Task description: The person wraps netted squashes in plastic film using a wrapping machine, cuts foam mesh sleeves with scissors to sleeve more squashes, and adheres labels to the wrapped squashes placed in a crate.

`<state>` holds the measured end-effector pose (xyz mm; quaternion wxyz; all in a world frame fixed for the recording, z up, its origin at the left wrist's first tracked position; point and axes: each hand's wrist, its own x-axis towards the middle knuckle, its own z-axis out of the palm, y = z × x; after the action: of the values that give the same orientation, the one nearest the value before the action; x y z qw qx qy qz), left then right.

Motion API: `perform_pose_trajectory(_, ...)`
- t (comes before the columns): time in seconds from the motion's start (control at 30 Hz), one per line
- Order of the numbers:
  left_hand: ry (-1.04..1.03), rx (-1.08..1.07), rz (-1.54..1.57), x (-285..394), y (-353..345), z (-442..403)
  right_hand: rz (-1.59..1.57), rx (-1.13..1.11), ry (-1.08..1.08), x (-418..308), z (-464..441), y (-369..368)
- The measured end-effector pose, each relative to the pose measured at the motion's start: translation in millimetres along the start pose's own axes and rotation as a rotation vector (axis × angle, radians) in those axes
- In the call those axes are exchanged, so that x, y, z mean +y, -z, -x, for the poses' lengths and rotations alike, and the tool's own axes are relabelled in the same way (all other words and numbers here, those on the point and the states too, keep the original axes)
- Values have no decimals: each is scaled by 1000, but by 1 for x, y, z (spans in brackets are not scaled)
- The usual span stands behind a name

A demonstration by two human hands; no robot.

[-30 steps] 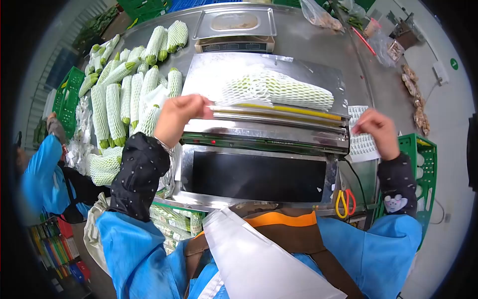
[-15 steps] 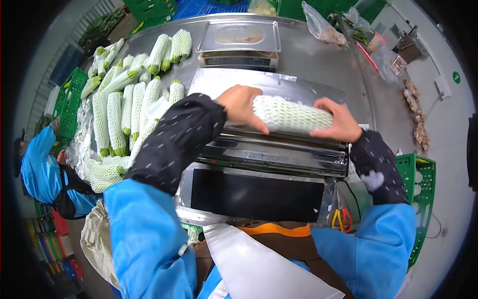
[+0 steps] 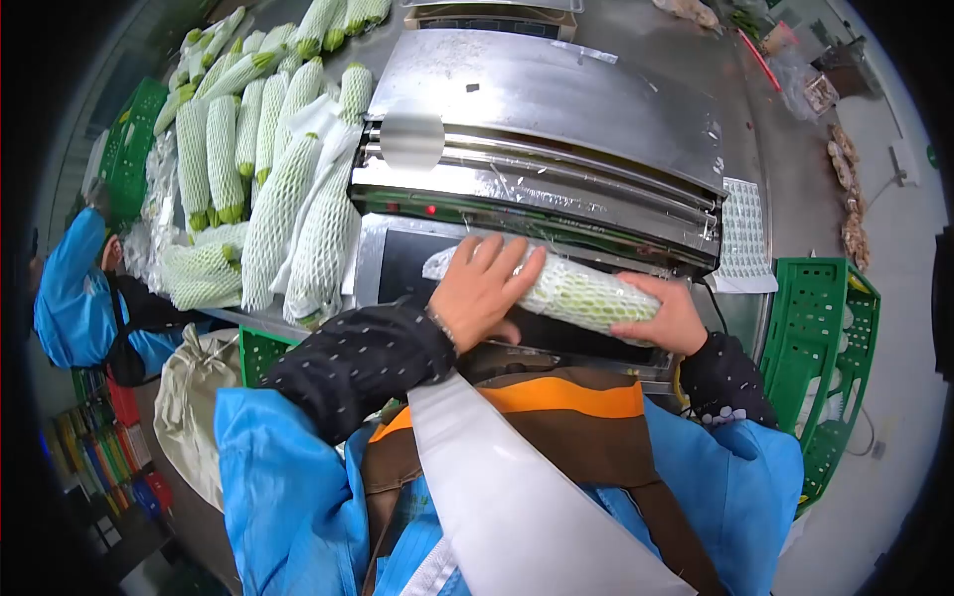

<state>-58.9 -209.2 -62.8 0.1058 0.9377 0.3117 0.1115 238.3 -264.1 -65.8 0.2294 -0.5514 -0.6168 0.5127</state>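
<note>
A green vegetable in white foam netting point(image 3: 581, 295) lies level over the black plate point(image 3: 407, 260) at the front of the metal wrapping machine point(image 3: 537, 184). My left hand point(image 3: 484, 290) presses on its left part, fingers closed over it. My right hand point(image 3: 664, 314) grips its right end between thumb and fingers. Clear film seems to cover the netting. Left of the machine lie several more netted vegetables point(image 3: 281, 214), two of them large ones close to the machine's left edge.
A green crate point(image 3: 820, 348) stands at the right, near a label sheet point(image 3: 745, 238). Bagged items point(image 3: 850, 199) lie at the far right. Another person point(image 3: 79, 288) in blue is at the left, near a green crate point(image 3: 134, 149). A scale point(image 3: 492, 18) is at the back.
My hands first came in over the machine and took hold of the netted vegetable behind the rollers. They have now brought it toward me, over the black plate. The view has tilted down.
</note>
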Motion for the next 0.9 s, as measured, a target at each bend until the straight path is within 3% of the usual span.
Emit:
perform_pose_trajectory(0.1,98,168,121,-11,-19,-9,102,13,-58,-15,-1,10)
perform_pose_trajectory(0.17,223,192,532,-3,-8,5,-45,24,-60,-38,-7,26)
perform_pose_trajectory(0.23,634,-28,1023,22,-1,34,-185,172,186,-60,-13,23)
perform_pose_trajectory(0.27,740,-104,1309,32,0,47,-396,157,129,-78,-22,16)
perform_pose_trajectory(0.3,730,-26,1498,41,-3,57,-469,226,303,-65,-38,14)
perform_pose_trajectory(0.33,743,118,1760,50,-10,65,-800,200,349,-72,-55,-2)
perform_pose_trajectory(0.37,740,218,1950,55,-11,73,-994,570,297,-110,-74,-48)
perform_pose_trajectory(0.43,660,541,2099,68,2,84,-1158,183,178,-161,-71,-121)
perform_pose_trajectory(0.5,754,944,1524,68,0,112,-746,-62,265,-152,-79,-178)
perform_pose_trajectory(0.57,800,1345,1451,66,1,150,-518,-268,299,-165,-71,-242)
perform_pose_trajectory(0.63,890,1442,1405,67,-9,206,-578,-464,332,-164,-66,-302)
perform_pose_trajectory(0.7,1060,1623,1248,60,-17,262,74,-492,709,-120,-92,-354)
perform_pose_trajectory(0.77,1403,1701,806,33,-53,327,-21,-661,658,-145,-78,-353)
perform_pose_trajectory(0.83,1522,1569,531,10,-94,391,-192,-733,443,-144,-91,-348)
perform_pose_trajectory(0.9,1673,1575,560,-13,-133,414,-164,-629,324,-141,-117,-340)
